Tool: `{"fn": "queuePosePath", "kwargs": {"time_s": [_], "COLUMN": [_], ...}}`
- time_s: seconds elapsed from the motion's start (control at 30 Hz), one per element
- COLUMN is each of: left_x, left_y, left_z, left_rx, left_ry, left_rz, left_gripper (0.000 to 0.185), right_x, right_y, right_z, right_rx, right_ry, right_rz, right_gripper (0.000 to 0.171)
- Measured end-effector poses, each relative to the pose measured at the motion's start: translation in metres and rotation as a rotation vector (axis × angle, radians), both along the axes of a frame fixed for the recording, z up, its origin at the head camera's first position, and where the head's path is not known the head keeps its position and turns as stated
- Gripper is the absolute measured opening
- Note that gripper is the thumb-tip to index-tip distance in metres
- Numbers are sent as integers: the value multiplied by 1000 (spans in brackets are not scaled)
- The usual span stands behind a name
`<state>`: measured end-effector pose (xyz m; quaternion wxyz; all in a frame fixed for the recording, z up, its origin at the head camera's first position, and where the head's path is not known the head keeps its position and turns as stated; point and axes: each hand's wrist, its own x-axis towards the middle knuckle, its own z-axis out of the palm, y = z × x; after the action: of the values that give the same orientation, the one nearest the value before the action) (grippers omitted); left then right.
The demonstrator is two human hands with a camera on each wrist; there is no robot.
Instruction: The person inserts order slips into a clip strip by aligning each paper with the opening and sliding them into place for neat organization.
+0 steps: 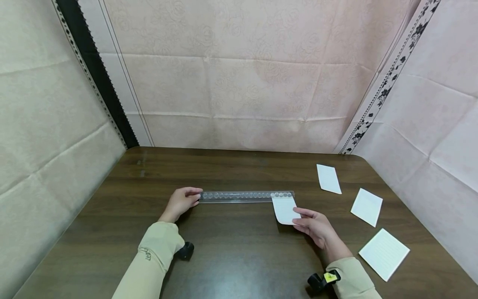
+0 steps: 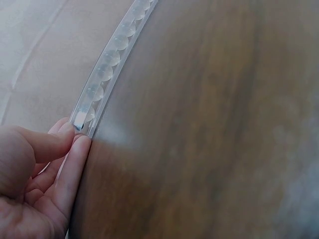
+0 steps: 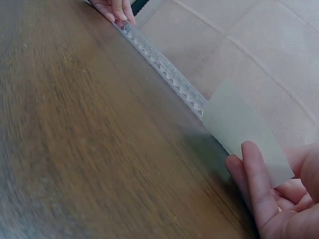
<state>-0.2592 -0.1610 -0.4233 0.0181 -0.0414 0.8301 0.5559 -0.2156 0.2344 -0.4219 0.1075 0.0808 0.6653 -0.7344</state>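
My left hand [image 1: 180, 202] fingers pinch the ruler [image 1: 244, 196] end; my right hand [image 1: 316, 227] fingers pinch a paper [image 1: 284, 209] under it.

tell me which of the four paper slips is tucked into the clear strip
The slip pinched by the right hand, at the strip's right end; the other three lie loose farther right.

head overhead, wrists close, perhaps blurred
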Motion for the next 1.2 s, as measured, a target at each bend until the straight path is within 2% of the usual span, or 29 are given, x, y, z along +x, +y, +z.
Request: {"fn": "queuePosePath", "kwargs": {"time_s": [0.13, 0.3, 0.67, 0.97, 1.2], "left_x": [0, -1, 0, 0, 0], "left_y": [1, 1, 1, 0, 0], "left_z": [0, -1, 1, 0, -1], "left_rx": [6, 10, 17, 9, 9], "left_ry": [-2, 4, 4, 3, 6], "left_rz": [-3, -11, -13, -8, -11], "left_gripper": [24, 25, 25, 24, 24], "right_x": [1, 5, 15, 20, 23], "right_y": [0, 2, 11, 23, 31], "right_z": [0, 0, 6, 8, 7], "right_rx": [5, 63, 154, 76, 10], "right_ry": [6, -2, 3, 3, 18], "right_rz": [-3, -16, -116, -169, -172], "right_gripper": [55, 54, 46, 44, 49]}}
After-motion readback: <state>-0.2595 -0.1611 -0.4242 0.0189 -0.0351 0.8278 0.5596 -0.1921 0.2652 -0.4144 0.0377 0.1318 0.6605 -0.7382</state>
